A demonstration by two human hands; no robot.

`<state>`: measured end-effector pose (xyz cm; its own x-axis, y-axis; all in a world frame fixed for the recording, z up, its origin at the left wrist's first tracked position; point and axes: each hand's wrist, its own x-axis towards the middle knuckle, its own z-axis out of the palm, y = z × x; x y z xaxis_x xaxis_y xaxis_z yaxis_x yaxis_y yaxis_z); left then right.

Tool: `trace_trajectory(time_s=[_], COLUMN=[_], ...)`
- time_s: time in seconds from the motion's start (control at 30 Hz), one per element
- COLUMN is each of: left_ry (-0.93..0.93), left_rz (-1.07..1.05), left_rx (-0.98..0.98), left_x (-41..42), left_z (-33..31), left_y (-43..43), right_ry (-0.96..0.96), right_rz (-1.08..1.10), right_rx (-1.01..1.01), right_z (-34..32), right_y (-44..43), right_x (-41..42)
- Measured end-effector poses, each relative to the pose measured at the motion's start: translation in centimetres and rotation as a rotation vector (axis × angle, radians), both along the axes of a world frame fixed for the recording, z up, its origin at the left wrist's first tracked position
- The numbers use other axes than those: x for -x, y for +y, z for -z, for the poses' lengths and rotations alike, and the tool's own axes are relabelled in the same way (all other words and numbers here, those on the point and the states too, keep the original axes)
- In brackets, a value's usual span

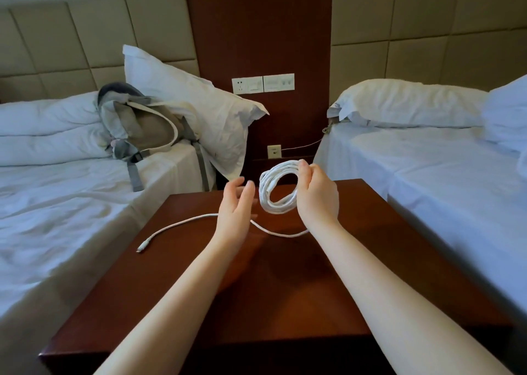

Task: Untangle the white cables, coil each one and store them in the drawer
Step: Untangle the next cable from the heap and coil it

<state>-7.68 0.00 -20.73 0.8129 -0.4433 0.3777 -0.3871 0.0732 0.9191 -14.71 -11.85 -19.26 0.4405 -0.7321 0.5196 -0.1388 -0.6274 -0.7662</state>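
My right hand (316,192) holds a coil of white cable (271,188) upright above the far end of the dark wooden nightstand (256,303). The cable's loose tail (176,226) runs from under my right wrist across the tabletop to the left and ends in a plug (141,247). My left hand (235,203) hovers just left of the coil with its fingers spread and nothing in it; the tail passes beneath it. No drawer shows in this view.
Beds with white sheets flank the nightstand on the left (71,203) and right (427,175). A grey backpack (145,129) leans on a pillow (199,104) on the left bed. Wall sockets (262,83) sit on the wood panel behind, with a thin cord at a lower socket (274,151).
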Motion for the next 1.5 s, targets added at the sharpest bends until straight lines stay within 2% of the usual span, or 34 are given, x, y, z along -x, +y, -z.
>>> trace_trajectory(time_s=[0.1,0.23,0.37,0.47,0.57,0.63,0.77,1.0,1.1,1.17,1.23,1.37,1.5], left_ry=[-0.023,-0.127,-0.132,-0.143,-0.061,-0.037,-0.114,-0.194,-0.146,-0.113,-0.066,0.046,0.125], left_rz=[0.087,-0.067,-0.164,-0.099,0.029,0.01,-0.092,-0.173,-0.254,-0.292,-0.308,-0.3,-0.289], left_rx=[0.054,0.028,0.113,0.105,0.098,0.093,0.083,0.056,0.06,0.069,0.1,0.16,0.224], left_x=[1.0,1.9,2.1,2.5,3.3,3.7,4.3,3.9,3.3,2.9,2.5,1.9,2.0], left_z=[-0.8,-0.4,0.0,0.1,0.5,0.8,0.4,-0.2,-0.5,-0.6,-0.7,-0.9,-1.1], left_y=[1.1,1.6,2.3,2.7,2.5,2.3,2.7,3.9,3.9,4.0,4.2,4.3,4.2], right_ry=[-0.017,0.016,-0.065,-0.073,-0.084,-0.049,-0.007,-0.169,-0.224,-0.174,-0.039,0.229,0.307], right_rz=[-0.132,-0.178,-0.185,-0.163,-0.129,-0.114,-0.162,-0.124,-0.373,-0.608,-0.741,-0.782,-0.754], right_rx=[-0.005,-0.031,-0.044,-0.083,-0.11,-0.094,-0.048,0.225,0.229,0.173,0.156,0.177,0.187], right_z=[0.5,0.7,0.6,0.8,1.2,1.4,1.8,1.9,1.9,1.9,2.0,2.3,2.2], right_y=[1.5,3.4,4.6,4.9,4.8,4.7,4.7,3.6,4.2,4.8,5.0,5.1,5.3], right_x=[-0.4,-0.5,-0.1,0.5,1.2,1.3,1.7,2.3,2.7,3.3,3.8,3.8,3.6])
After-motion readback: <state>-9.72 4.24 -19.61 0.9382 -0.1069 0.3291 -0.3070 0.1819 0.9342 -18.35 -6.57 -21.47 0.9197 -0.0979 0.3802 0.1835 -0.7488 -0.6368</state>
